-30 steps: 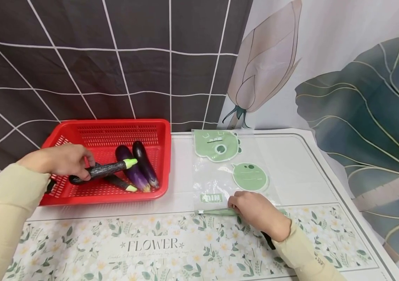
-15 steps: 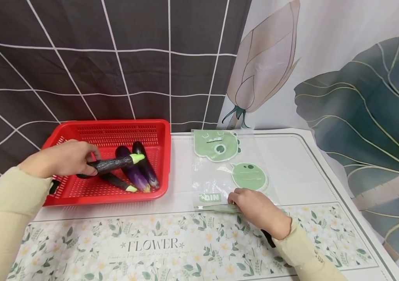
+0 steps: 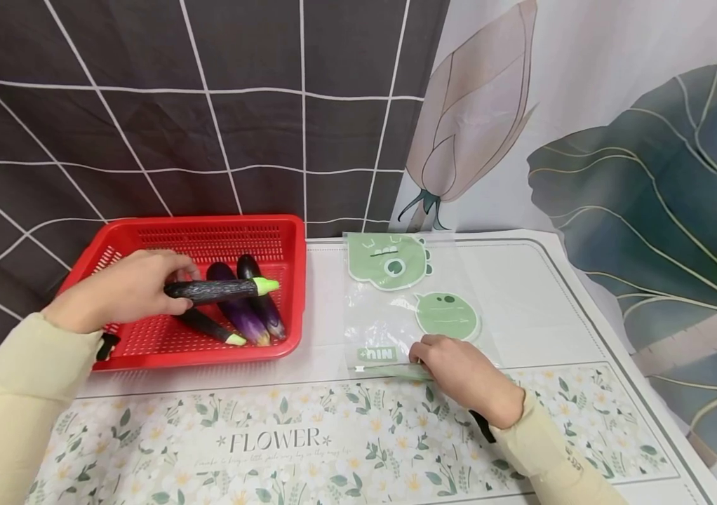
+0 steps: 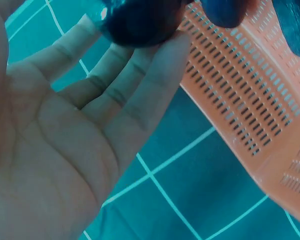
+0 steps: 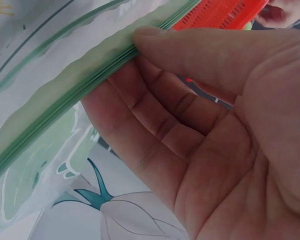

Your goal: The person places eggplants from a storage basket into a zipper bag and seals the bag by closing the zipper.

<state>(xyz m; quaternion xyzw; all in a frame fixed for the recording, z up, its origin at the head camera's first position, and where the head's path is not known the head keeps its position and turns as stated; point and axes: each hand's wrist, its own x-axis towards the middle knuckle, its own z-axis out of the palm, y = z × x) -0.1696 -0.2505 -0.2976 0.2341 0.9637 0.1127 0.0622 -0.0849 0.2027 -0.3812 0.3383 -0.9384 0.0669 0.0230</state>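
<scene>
My left hand (image 3: 131,291) holds a dark eggplant (image 3: 219,290) with a bright green tip pointing right, above a red basket (image 3: 299,294). In the left wrist view its rounded dark end (image 4: 142,27) sits at the fingertips. Below it in the basket lie a slim dark eggplant (image 3: 210,326) with a pale green tip and two purple eggplants (image 3: 260,308), partly covered by the held one. On the right, my right hand (image 3: 466,379) pinches the green zip edge of a clear zip bag (image 3: 374,322) with green cartoon prints; the right wrist view shows thumb and fingers on that edge (image 5: 85,87).
A white table mat (image 3: 523,280) with a flowered band and the word FLOWER covers the table. Behind it hang a dark grid-patterned cloth (image 3: 257,126) and a pale curtain (image 3: 579,84) printed with large plants. The basket stands left of the bag.
My left hand has moved right with the eggplant, which now lies more level and reaches over the purple ones. My right hand stays at the bag's edge, which has shifted slightly up.
</scene>
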